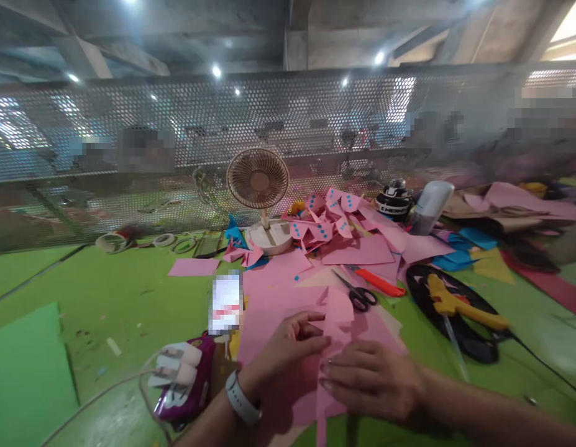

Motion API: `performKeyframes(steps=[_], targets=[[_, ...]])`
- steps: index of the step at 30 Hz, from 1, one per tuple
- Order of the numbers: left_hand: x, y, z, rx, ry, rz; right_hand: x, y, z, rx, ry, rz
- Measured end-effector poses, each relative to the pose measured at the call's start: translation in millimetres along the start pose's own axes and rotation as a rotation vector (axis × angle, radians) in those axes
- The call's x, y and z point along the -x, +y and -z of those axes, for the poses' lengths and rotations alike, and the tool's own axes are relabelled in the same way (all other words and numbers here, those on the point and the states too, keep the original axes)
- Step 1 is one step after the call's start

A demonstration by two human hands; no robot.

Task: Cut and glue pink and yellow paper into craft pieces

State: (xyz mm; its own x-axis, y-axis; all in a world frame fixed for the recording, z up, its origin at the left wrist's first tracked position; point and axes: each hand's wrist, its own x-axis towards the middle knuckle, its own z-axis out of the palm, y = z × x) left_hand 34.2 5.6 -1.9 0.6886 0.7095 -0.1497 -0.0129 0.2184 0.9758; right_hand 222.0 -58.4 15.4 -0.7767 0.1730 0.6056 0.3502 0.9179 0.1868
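My left hand (291, 345), with a white watch on its wrist, pinches a small piece of pink paper (338, 309) that is being folded. My right hand (369, 380) lies on the same pink paper, fingers pressed together against the fold. Both hands rest over a large pink sheet (278, 292) on the green table (105, 292). Black-handled scissors (357, 293) lie just beyond the fold, next to an orange cutter (379, 283).
A small desk fan (258, 186) stands at the back beside a heap of folded pink pieces with blue dots (327, 217). A yellow glue gun (460, 304) rests on a black mat at right. A purple power strip (187, 382) with white plugs lies at left. A perforated metal screen closes the back.
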Motion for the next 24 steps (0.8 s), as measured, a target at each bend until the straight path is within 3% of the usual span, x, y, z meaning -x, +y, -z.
performKeyframes(steps=[3, 6, 9, 11, 13, 17, 20, 24], targets=[[-0.2, -1.7, 0.2, 0.037, -0.074, 0.059, -0.8, 1.7, -4.1, -0.003, -0.036, 0.035], [1.9, 5.4, 5.1, -0.004, -0.013, 0.024, 2.9, -0.5, -4.0, 0.041, -0.070, 0.067], [3.9, 19.5, 16.7, -0.203, 0.053, -0.067, 8.2, -4.3, -1.5, 0.068, 0.029, 0.043], [4.4, 28.3, 24.8, -0.357, 0.045, -0.104, 12.1, -2.3, -1.6, 0.062, 0.097, -0.055], [4.2, 34.0, 29.9, -0.486, 0.023, -0.168, 16.2, 5.9, -3.9, 0.052, 0.146, -0.253], [2.3, 35.3, 30.2, -0.576, 0.043, -0.289, 24.3, 32.4, -11.4, -0.050, 0.057, -0.579], [0.3, 30.9, 30.6, -0.703, 0.095, -0.431, 29.3, 45.7, -16.3, -0.176, -0.009, -0.649], [-0.7, 22.1, 35.9, -0.937, 0.109, -0.524, 34.5, 49.7, -24.1, -0.182, 0.133, -0.740]])
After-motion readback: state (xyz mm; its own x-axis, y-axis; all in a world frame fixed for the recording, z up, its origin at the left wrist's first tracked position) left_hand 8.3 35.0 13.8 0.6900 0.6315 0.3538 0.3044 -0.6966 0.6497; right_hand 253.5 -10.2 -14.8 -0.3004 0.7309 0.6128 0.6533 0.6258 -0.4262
